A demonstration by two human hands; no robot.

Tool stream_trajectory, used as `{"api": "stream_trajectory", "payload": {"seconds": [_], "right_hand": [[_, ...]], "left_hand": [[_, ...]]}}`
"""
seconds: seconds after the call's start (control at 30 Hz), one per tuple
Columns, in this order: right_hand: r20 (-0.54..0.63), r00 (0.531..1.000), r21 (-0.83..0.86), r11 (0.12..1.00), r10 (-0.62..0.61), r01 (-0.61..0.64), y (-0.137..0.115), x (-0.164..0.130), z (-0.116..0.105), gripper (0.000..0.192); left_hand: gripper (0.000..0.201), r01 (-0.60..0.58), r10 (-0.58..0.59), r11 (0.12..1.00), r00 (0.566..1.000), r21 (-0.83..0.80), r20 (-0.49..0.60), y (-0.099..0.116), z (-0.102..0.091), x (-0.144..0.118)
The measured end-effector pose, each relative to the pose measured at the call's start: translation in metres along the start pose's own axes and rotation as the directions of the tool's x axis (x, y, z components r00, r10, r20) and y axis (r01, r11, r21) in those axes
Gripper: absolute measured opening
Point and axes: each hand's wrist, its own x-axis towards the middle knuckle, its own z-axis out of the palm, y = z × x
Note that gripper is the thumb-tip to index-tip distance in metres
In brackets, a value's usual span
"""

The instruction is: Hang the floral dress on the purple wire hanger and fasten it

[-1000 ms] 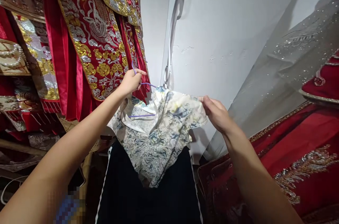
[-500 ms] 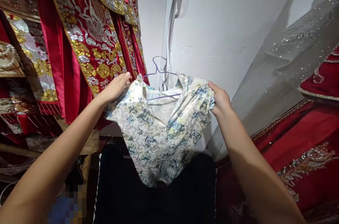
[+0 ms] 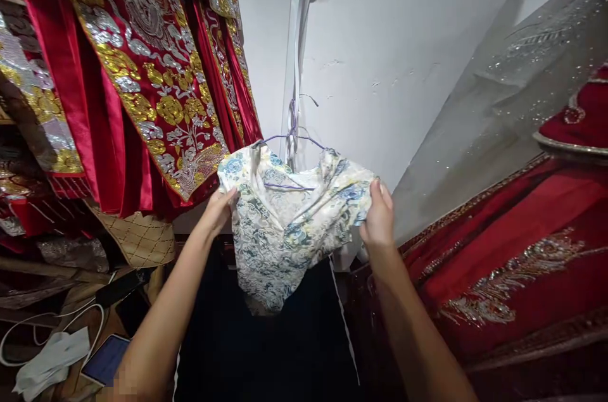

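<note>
Pale brocade, patterned with blue and yellow-green clouds and flowers, makes up the small garment (image 3: pixel 289 225) held up in the middle of the view. It hangs on a thin purple wire hanger (image 3: pixel 291 161), whose hook rises above the neckline in front of a white wall (image 3: pixel 403 41).

The left hand (image 3: pixel 217 212) is closed on the garment's left sleeve edge, just below the shoulder, fingers curled into the cloth. The right hand (image 3: pixel 379 221) pinches the right sleeve edge, thumb and fingers folded over the fabric. The garment is thus stretched between the two hands, its shoulders level with them and its lower part drooping to a point below and between the wrists.

To the left, just beside the left hand, hang red robes with gold and silver embroidery (image 3: pixel 142 73). To the right lies a red embroidered gown (image 3: pixel 513 250) under a sheer sequinned veil (image 3: pixel 522 85). Below the garment is a dark cloth with a white stripe (image 3: pixel 266 351). At lower left a tablet (image 3: pixel 105 359), a white cable (image 3: pixel 28 326) and a crumpled white cloth (image 3: pixel 50 358) lie together.
</note>
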Motion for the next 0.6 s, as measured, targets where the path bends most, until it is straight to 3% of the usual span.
{"api": "stream_trajectory", "payload": {"seconds": [0.13, 0.2, 0.27, 0.3, 0.37, 0.4, 0.43, 0.53, 0.6], "right_hand": [[-0.212, 0.967, -0.262, 0.961, -0.143, 0.085, 0.025, -0.047, 0.004, 0.056], [-0.268, 0.955, -0.355, 0.935, -0.125, 0.023, 0.040, -0.079, 0.001, 0.052], [-0.124, 0.984, -0.352, 0.922, 0.126, -0.163, 0.054, -0.108, 0.001, 0.040], [0.026, 0.953, -0.346, 0.897, 0.303, -0.276, 0.060, -0.119, 0.003, 0.043], [0.314, 0.781, -0.359, 0.829, 0.539, -0.428, 0.066, -0.134, 0.013, 0.055], [0.407, 0.710, -0.359, 0.816, 0.574, -0.454, 0.066, -0.137, 0.020, 0.058], [0.464, 0.678, -0.346, 0.821, 0.570, -0.454, 0.065, -0.139, 0.027, 0.059], [0.547, 0.689, -0.276, 0.880, 0.475, -0.388, 0.052, -0.138, 0.041, 0.050], [0.564, 0.709, -0.254, 0.906, 0.423, -0.339, 0.043, -0.138, 0.040, 0.043]], "left_hand": [[0.055, 0.182, -0.181, 0.983, 0.983, -0.034, 0.021, -0.054, 0.012, -0.033], [0.047, 0.231, -0.230, 0.972, 0.973, -0.033, 0.026, -0.066, 0.020, -0.053], [0.042, 0.238, -0.238, 0.969, 0.971, -0.071, 0.008, -0.071, 0.026, -0.073], [0.040, 0.238, -0.239, 0.967, 0.971, -0.091, 0.002, -0.070, 0.028, -0.082], [0.038, 0.250, -0.249, 0.963, 0.968, -0.100, 0.018, -0.066, 0.030, -0.096], [0.037, 0.261, -0.258, 0.961, 0.965, -0.087, 0.038, -0.062, 0.029, -0.101], [0.036, 0.269, -0.265, 0.961, 0.962, -0.068, 0.062, -0.058, 0.028, -0.105], [0.034, 0.269, -0.267, 0.963, 0.957, -0.007, 0.116, -0.046, 0.023, -0.110], [0.034, 0.245, -0.248, 0.969, 0.965, 0.037, 0.090, -0.044, 0.019, -0.110]]}}
